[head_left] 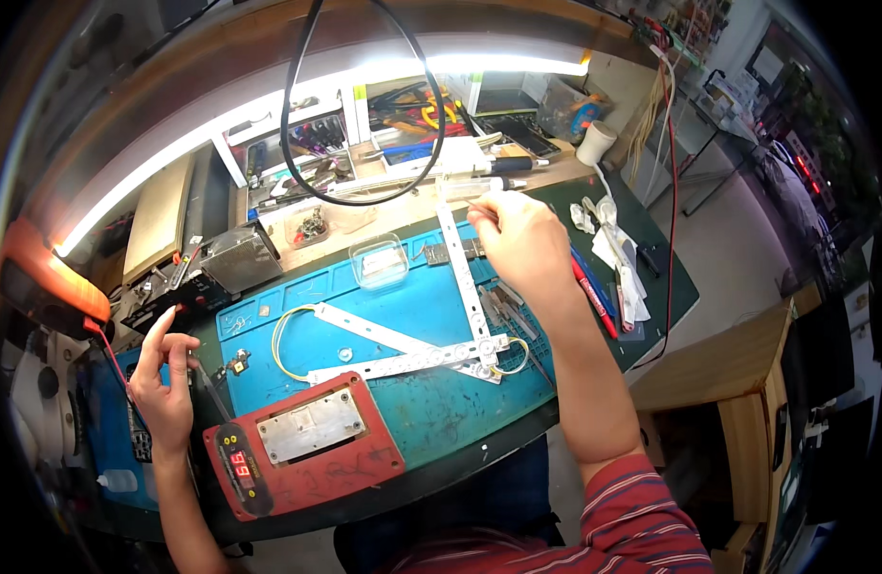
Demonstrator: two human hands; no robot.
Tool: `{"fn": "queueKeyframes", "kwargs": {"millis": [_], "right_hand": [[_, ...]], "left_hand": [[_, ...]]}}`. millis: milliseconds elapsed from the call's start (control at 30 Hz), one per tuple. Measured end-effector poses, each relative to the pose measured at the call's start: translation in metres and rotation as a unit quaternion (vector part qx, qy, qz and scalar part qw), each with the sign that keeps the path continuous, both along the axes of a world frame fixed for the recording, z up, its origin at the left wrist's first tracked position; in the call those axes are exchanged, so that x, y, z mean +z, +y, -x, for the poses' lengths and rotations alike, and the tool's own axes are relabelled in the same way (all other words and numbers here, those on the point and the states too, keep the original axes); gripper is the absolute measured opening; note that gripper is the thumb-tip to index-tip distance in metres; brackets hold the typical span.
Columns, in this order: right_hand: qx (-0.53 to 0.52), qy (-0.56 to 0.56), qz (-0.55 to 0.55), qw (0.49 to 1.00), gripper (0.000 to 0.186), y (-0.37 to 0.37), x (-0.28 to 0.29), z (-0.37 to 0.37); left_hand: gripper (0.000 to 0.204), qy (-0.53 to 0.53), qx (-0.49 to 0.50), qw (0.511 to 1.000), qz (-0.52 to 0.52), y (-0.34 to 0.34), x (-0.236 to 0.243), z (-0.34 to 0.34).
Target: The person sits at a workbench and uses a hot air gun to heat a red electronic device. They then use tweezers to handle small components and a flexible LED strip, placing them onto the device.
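My right hand [522, 234] is closed in a pinch beside the far part of a white LED strip [460, 258]. What its fingertips hold, if anything, is too small to make out. Two more LED strips, a near one [403, 364] and a slanting one [374, 330], cross on the blue work mat [441, 421], with thin wires looping from their ends. At the left, my left hand [168, 383] is raised with its index finger stretched up and the others loosely bent, nothing in it. A red hot plate [374, 435] with a metal heating surface and lit display sits right of that wrist.
A clear plastic box [379, 261] stands on the mat's far side. An orange multimeter [54, 277] is at far left, near a black box with knobs [178, 306]. Red and blue pens [594, 292] lie right of my forearm. A black cable loop [286, 105] hangs over the bench.
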State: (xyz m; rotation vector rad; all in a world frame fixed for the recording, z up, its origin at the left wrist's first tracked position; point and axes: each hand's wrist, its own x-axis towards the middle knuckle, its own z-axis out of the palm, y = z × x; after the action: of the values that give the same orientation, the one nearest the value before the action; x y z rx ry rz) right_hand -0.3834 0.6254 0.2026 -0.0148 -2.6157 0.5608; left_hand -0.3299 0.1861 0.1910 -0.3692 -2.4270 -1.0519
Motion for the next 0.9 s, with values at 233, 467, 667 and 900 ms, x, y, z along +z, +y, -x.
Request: {"fn": "queueKeyframes", "kwargs": {"millis": [233, 467, 667, 900], "right_hand": [[-0.059, -0.035, 0.007, 0.998, 0.021, -0.001, -0.001, 0.004], [0.021, 0.088, 0.204, 0.975, 0.042, 0.000, 0.004, 0.011], [0.115, 0.051, 0.256, 0.959, 0.051, -0.028, 0.015, -0.007], [0.283, -0.043, 0.070, 0.956, 0.047, -0.039, 0.010, -0.017]], "left_hand": [[0.036, 0.028, -0.001, 0.999, -0.042, -0.002, 0.000, -0.003], [0.035, 0.036, -0.008, 0.999, -0.030, 0.003, 0.003, -0.006], [0.032, 0.048, 0.004, 0.998, -0.037, -0.002, 0.003, -0.010], [0.029, 0.056, 0.028, 0.996, -0.067, 0.001, 0.008, -0.003]]}}
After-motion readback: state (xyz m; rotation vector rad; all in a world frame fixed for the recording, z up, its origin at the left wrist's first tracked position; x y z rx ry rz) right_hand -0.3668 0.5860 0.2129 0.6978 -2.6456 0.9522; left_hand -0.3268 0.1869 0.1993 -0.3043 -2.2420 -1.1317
